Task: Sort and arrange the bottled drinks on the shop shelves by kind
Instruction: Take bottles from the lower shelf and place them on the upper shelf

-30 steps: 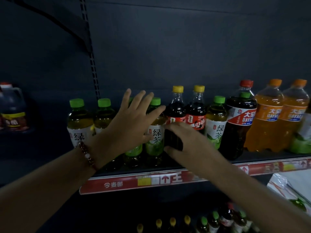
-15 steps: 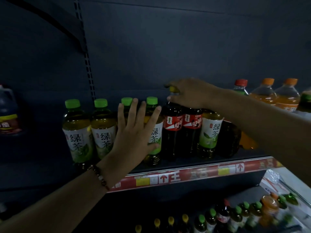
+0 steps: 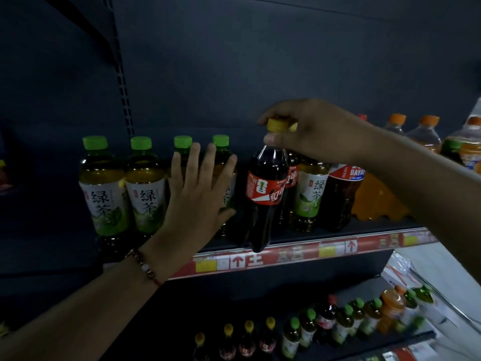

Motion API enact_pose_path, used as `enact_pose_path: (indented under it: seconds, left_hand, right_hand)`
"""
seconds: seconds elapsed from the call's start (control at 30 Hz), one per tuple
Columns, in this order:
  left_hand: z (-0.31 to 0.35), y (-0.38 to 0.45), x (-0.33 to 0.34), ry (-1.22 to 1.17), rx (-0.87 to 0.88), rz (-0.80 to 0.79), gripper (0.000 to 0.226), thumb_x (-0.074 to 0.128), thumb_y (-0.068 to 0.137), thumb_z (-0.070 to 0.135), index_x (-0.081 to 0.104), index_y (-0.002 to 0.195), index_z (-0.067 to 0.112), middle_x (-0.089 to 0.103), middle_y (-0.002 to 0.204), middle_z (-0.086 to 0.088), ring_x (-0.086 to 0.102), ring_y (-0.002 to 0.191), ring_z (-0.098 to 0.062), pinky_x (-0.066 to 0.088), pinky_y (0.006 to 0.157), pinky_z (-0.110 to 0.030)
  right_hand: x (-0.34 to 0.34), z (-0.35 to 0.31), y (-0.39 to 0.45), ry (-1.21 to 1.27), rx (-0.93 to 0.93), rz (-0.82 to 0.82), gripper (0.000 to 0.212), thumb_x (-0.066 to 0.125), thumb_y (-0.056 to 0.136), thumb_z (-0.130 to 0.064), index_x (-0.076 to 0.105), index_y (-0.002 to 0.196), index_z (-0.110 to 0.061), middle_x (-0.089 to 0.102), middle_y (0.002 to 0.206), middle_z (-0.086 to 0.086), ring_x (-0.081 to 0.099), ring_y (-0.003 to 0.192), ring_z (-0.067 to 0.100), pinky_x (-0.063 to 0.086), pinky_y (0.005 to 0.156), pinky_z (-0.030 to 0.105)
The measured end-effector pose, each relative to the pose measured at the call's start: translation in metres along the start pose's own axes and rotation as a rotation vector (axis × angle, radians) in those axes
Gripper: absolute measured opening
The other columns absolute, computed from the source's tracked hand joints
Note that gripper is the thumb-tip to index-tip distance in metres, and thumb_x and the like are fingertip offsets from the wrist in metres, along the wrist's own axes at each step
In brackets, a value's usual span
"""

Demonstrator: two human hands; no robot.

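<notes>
Right hand (image 3: 316, 134) is gripping the cola bottle (image 3: 264, 194) by its yellow cap (image 3: 277, 125), tilted over the shelf edge (image 3: 286, 255). Left hand (image 3: 197, 199), fingers spread flat, is pressing against green tea bottles (image 3: 104, 186). A second cola bottle (image 3: 291, 178) is standing directly behind.

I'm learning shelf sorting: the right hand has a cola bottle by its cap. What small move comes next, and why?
Probably draw the cola bottle clear of the row. The right hand grips its yellow cap, it tilts over the shelf edge, and a lone green tea bottle stands beyond the colas, apart from the four the left hand steadies.
</notes>
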State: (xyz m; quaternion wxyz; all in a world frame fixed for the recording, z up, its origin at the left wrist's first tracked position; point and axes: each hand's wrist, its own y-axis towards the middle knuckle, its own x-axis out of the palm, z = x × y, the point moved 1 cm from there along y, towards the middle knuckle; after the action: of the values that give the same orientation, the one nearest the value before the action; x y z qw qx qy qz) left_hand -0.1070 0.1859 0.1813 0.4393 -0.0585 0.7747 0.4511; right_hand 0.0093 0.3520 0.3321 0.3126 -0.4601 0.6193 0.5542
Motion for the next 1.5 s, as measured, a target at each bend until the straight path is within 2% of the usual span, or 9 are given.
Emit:
enact_pose_path:
  seconds: [0.2, 0.33, 0.6, 0.7, 0.87, 1.03, 1.17, 1.3, 1.5]
  left_hand:
    - [0.060, -0.066, -0.050, -1.113, -0.114, -0.076, 0.080, 0.063, 0.092, 0.028, 0.013, 0.149, 0.052, 0.022, 0.152, 0.034, 0.018, 0.142, 0.009, 0.023, 0.115, -0.026]
    - [0.121, -0.101, -0.062, -1.542, -0.331, -0.136, 0.088, 0.072, 0.082, 0.045, 0.013, 0.143, 0.064, 0.034, 0.144, 0.040, 0.037, 0.133, 0.011, 0.035, 0.106, -0.024]
    - [0.241, -0.144, -0.047, -1.759, -0.694, -0.344, 0.067, 0.077, 0.077, -0.003, 0.050, 0.125, 0.035, 0.070, 0.105, 0.015, 0.067, 0.097, -0.003, 0.052, 0.072, -0.014]
    - [0.290, -0.164, -0.044, -1.902, -0.888, -0.368, 0.056, 0.077, 0.070, 0.007, 0.058, 0.122, 0.018, 0.074, 0.103, -0.003, 0.070, 0.095, -0.019, 0.055, 0.075, -0.025]
    - [0.370, -0.188, -0.063, -1.950, -1.203, -0.448, 0.048, 0.075, 0.067, 0.033, 0.066, 0.113, 0.022, 0.074, 0.103, -0.012, 0.072, 0.094, -0.029, 0.058, 0.077, -0.042]
    - [0.425, -0.208, -0.078, -1.917, -1.403, -0.526, 0.060, 0.061, 0.074, 0.047, 0.064, 0.123, 0.012, 0.071, 0.113, -0.018, 0.071, 0.097, -0.028, 0.059, 0.076, -0.040]
    - [0.446, -0.222, -0.076, -2.003, -1.688, -0.540, 0.042, 0.060, 0.085, 0.045, 0.070, 0.108, 0.011, 0.074, 0.098, -0.012, 0.071, 0.087, -0.027, 0.055, 0.081, -0.042]
    - [0.460, -0.248, -0.068, -2.062, -1.920, -0.493, 0.047, 0.059, 0.088, 0.047, 0.070, 0.110, 0.007, 0.072, 0.104, -0.015, 0.067, 0.093, -0.031, 0.052, 0.088, -0.045]
    - [0.467, -0.279, -0.061, -2.115, -1.966, -0.472, 0.042, 0.051, 0.093, 0.037, 0.066, 0.118, 0.008, 0.068, 0.100, -0.015, 0.062, 0.093, -0.029, 0.048, 0.088, -0.043]
  right_hand:
    - [-0.011, -0.004, -0.052, 0.126, -0.019, 0.031, 0.034, 0.060, 0.088, -0.046, 0.058, 0.121, -0.038, 0.062, 0.110, -0.021, 0.056, 0.101, -0.007, 0.042, 0.078, 0.003]
    - [-0.001, -0.001, -0.096, 0.255, -0.039, 0.031, 0.032, 0.062, 0.088, -0.043, 0.060, 0.119, -0.039, 0.063, 0.107, -0.022, 0.057, 0.099, -0.010, 0.041, 0.081, 0.002]
    - [0.063, 0.056, -0.218, 0.776, 0.190, 0.053, 0.042, 0.066, 0.087, -0.036, 0.056, 0.128, -0.032, 0.066, 0.105, -0.017, 0.061, 0.099, -0.006, 0.048, 0.084, 0.011]
    - [0.098, 0.088, -0.297, 0.997, 0.448, -0.090, 0.055, 0.061, 0.080, -0.052, 0.050, 0.132, -0.040, 0.063, 0.114, -0.019, 0.059, 0.107, -0.005, 0.051, 0.090, 0.021]
    - [0.124, 0.113, -0.430, 1.502, 0.757, -0.471, 0.059, 0.070, 0.077, -0.031, 0.046, 0.132, -0.030, 0.067, 0.110, 0.003, 0.069, 0.080, 0.004, 0.050, 0.059, 0.013]
    - [0.118, 0.127, -0.503, 1.385, 0.833, -0.399, 0.038, 0.072, 0.082, -0.010, 0.057, 0.114, -0.023, 0.068, 0.081, 0.004, 0.064, 0.065, 0.017, 0.050, 0.059, 0.026]
    - [0.118, 0.124, -0.544, 0.975, 0.889, -0.354, 0.050, 0.079, 0.074, -0.037, 0.048, 0.111, -0.049, 0.064, 0.100, -0.018, 0.065, 0.084, 0.002, 0.057, 0.068, 0.021]
    - [0.117, 0.123, -0.569, 0.607, 0.721, -0.358, 0.071, 0.070, 0.075, -0.056, 0.033, 0.134, -0.043, 0.040, 0.114, -0.022, 0.046, 0.107, 0.001, 0.050, 0.089, 0.023]
    - [0.122, 0.136, -0.583, 0.797, 0.761, -0.474, 0.061, 0.073, 0.074, -0.050, 0.043, 0.126, -0.044, 0.052, 0.110, -0.019, 0.058, 0.097, 0.005, 0.054, 0.083, 0.023]
